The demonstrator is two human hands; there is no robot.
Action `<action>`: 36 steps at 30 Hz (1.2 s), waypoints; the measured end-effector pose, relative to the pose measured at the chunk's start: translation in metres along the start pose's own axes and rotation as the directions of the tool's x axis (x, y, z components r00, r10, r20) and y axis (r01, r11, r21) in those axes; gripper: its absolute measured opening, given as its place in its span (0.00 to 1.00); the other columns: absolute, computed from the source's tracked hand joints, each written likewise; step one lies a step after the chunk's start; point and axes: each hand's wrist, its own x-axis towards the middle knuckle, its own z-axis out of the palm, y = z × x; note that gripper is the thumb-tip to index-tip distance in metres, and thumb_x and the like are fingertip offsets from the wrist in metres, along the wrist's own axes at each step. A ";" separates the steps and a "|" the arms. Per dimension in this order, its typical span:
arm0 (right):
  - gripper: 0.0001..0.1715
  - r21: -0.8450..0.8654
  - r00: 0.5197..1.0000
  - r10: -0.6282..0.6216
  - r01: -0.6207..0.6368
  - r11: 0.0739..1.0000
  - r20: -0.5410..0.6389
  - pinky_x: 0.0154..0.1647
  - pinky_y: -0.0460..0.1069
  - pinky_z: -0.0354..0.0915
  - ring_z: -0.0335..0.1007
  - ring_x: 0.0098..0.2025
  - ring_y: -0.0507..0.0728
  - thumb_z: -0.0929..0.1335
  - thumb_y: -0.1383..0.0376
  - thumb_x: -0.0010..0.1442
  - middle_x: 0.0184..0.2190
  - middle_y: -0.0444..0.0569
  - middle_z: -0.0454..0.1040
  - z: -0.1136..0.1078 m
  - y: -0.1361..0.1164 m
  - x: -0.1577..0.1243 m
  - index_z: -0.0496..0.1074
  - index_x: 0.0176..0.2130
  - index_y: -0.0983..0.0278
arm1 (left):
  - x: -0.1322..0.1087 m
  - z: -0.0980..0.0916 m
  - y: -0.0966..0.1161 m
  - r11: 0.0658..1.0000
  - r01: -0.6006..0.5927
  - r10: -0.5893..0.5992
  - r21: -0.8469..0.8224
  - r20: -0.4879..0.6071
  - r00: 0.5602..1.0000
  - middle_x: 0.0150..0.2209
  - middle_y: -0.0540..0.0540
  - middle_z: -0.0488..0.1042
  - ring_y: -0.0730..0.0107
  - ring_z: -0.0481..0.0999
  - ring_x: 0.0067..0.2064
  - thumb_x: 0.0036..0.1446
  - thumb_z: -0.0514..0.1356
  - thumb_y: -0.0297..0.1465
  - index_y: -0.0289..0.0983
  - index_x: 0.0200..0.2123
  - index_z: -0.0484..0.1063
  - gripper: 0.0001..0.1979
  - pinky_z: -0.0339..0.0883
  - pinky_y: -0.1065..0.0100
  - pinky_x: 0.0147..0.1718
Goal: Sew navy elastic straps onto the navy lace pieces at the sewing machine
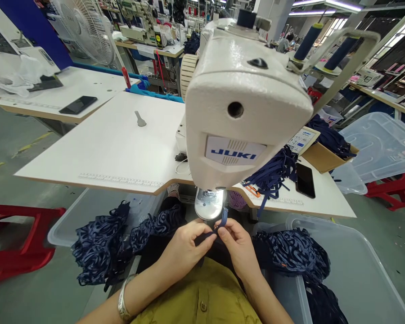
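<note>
In front of my chest, just below the sewing machine (202, 103) and its shiny metal plate (209, 206), both hands meet. My left hand (188, 243) is closed, thumb and fingers pinching a dark navy strip of fabric. A narrow navy strap (224, 217) rises in a loop from between the fingers of my right hand (238, 246), which is also pinched closed. A tiny shiny part seems to sit at the fingertips, too small to make out. Patterned navy fabric pieces (101, 245) lie in a pile at my left, with another patterned bundle (292, 252) at my right.
The white table (121, 148) holds a small grey tool (140, 119). Right of the machine lie navy straps (273, 173), a phone (305, 180) and a cardboard box (327, 157). Clear plastic bins (364, 252) flank me; a red stool (27, 238) stands left.
</note>
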 end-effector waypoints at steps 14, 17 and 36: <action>0.08 -0.020 0.968 -0.239 0.238 0.971 -0.078 0.38 0.42 0.66 0.70 0.34 0.50 0.67 0.71 0.60 0.31 0.40 0.75 0.002 0.004 -0.006 0.73 0.34 0.57 | -0.008 -0.001 -0.001 0.850 -0.406 0.456 0.335 -0.083 0.886 0.31 0.48 0.69 0.73 0.70 0.31 0.65 0.53 0.29 0.36 0.43 0.69 0.07 0.66 0.74 0.30; 0.10 0.045 0.964 -0.266 0.265 0.963 0.002 0.39 0.43 0.67 0.71 0.36 0.50 0.67 0.72 0.60 0.33 0.40 0.75 0.000 0.002 -0.006 0.73 0.37 0.56 | -0.010 -0.003 -0.001 0.764 -0.462 0.554 0.451 -0.092 0.827 0.29 0.49 0.70 0.73 0.68 0.29 0.63 0.55 0.26 0.34 0.43 0.68 0.06 0.64 0.72 0.27; 0.09 -0.076 0.952 -0.304 0.305 0.949 0.021 0.36 0.44 0.65 0.68 0.33 0.50 0.68 0.72 0.58 0.30 0.39 0.72 -0.006 -0.009 -0.002 0.71 0.33 0.57 | -0.007 -0.013 0.014 0.737 -0.428 0.508 0.523 -0.011 0.862 0.27 0.50 0.68 0.71 0.67 0.27 0.66 0.50 0.29 0.36 0.39 0.69 0.08 0.61 0.71 0.24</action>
